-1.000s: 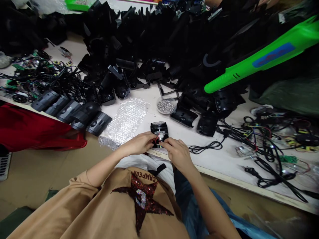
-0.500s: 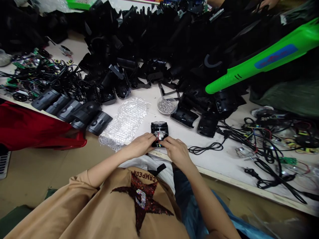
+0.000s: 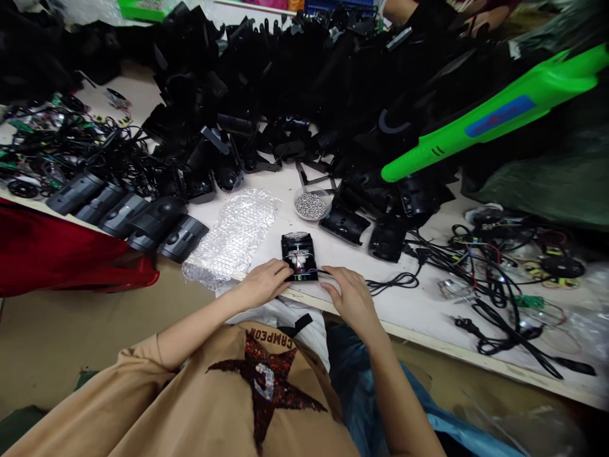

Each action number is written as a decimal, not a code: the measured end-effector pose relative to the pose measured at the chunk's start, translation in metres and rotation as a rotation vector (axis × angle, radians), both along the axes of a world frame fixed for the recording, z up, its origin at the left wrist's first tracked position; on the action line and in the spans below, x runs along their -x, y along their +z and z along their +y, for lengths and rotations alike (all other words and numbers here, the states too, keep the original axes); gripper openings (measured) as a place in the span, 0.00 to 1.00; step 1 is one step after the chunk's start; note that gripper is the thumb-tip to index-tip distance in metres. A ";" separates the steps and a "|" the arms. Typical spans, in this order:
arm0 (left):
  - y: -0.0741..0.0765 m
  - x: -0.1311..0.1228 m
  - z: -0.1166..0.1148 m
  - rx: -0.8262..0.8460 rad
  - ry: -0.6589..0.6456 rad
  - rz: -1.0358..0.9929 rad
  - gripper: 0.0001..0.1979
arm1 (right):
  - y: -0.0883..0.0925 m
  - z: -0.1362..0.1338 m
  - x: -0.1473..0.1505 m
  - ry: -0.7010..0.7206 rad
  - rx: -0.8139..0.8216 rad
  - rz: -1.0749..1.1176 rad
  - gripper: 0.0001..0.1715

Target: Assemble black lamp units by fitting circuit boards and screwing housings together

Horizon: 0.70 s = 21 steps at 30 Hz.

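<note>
A: Where's the black housing (image 3: 299, 257)?
B: On the white counter (image 3: 428, 317), close to its front edge, open side up. A pale part and a red wire show inside.

A: And the hands?
B: The left hand (image 3: 267, 279) has bent fingers against the housing's lower left side. I can't tell whether it grips, since the thumb is hidden.

A: The right hand (image 3: 349, 292)?
B: Just beside the housing's right side, thumb and forefinger parted. A thin dark lead runs from the housing to its fingertips; whether they pinch it, I can't tell.

A: What lies around that?
B: Bubble wrap (image 3: 233, 235) to the left, and beyond the housing a clear dish (image 3: 330, 202) of small silvery pieces (image 3: 310, 206). Right of the dish are black shells (image 3: 345, 222). A looped black cord (image 3: 392, 282) lies just past the right hand.

A: Farther out?
B: Dark grey casings (image 3: 124, 212) in a row at the left, with tangled wiring (image 3: 71, 143) behind them. More cables (image 3: 495, 273) and a green circuit board (image 3: 529, 301) lie at the right. Behind is a heap of black parts (image 3: 285, 76); a bright green tool (image 3: 476, 130) slants across its right side. Another person's hand (image 3: 488, 20) shows at the top.
</note>
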<state>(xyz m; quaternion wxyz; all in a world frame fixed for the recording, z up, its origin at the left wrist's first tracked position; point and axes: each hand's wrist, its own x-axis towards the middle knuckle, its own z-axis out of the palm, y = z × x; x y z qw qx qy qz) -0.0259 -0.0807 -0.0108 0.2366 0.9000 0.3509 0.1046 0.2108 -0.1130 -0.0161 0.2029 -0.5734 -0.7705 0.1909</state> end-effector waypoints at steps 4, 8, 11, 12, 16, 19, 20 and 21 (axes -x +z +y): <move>-0.006 0.000 -0.001 0.005 0.041 -0.068 0.12 | -0.006 -0.004 -0.021 -0.154 0.067 0.172 0.11; -0.008 -0.005 0.000 -0.063 0.021 -0.081 0.20 | -0.001 0.000 -0.015 -0.251 0.042 0.262 0.11; -0.006 -0.008 0.003 -0.110 -0.044 0.012 0.19 | 0.007 0.003 -0.002 -0.193 -0.062 0.118 0.10; -0.006 -0.009 0.003 -0.123 -0.053 0.031 0.18 | 0.010 0.003 0.002 -0.182 -0.108 0.067 0.10; -0.007 -0.011 0.005 -0.137 -0.050 0.032 0.16 | 0.010 0.001 0.018 -0.199 -0.272 -0.122 0.10; -0.006 -0.012 0.005 -0.139 -0.052 0.026 0.16 | 0.000 -0.002 0.032 -0.235 -0.328 -0.196 0.11; -0.006 -0.013 0.006 -0.144 -0.054 0.024 0.16 | -0.004 -0.002 0.037 -0.245 -0.335 -0.192 0.11; -0.006 -0.013 0.006 -0.149 -0.057 0.022 0.16 | -0.008 -0.003 0.042 -0.255 -0.339 -0.180 0.10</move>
